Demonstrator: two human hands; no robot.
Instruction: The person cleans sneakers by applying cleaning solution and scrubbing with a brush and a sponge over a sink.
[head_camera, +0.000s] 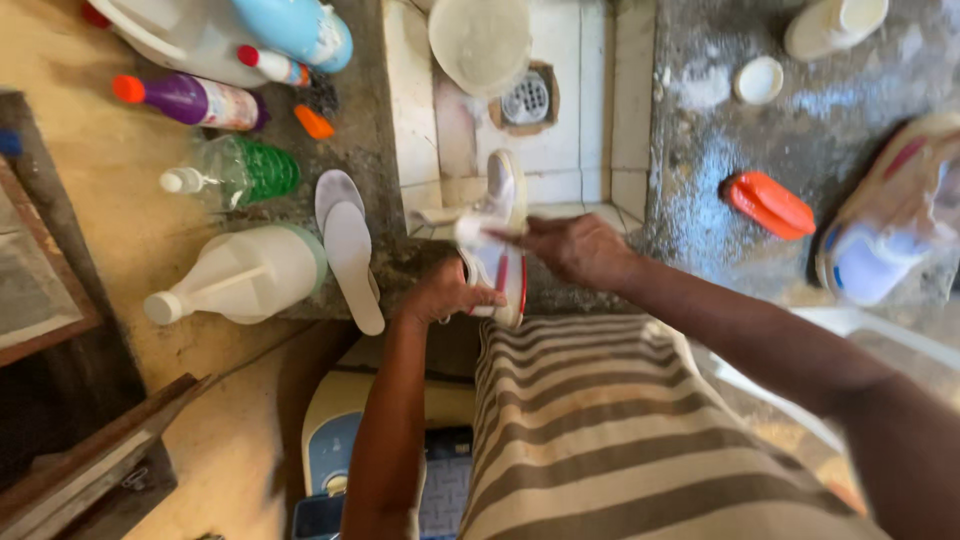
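Two pale foam insoles (348, 245) lie on the stone worktop (372, 120) beside a white plastic jug (245, 275), a clear green-tinted bottle (235, 172) and a purple bottle (195, 100); across the tiled sink (590, 150), an orange scrubbing brush (770, 205)

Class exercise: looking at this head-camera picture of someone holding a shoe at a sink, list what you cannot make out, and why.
- Shoe: its lower part is covered by the left hand and right hand.
- Objects at the right edge: motion-blurred and cut off, kind unclear.
- White jug at top left: cropped by the frame.
- Appliance below the counter: hidden by the left arm and striped clothing.
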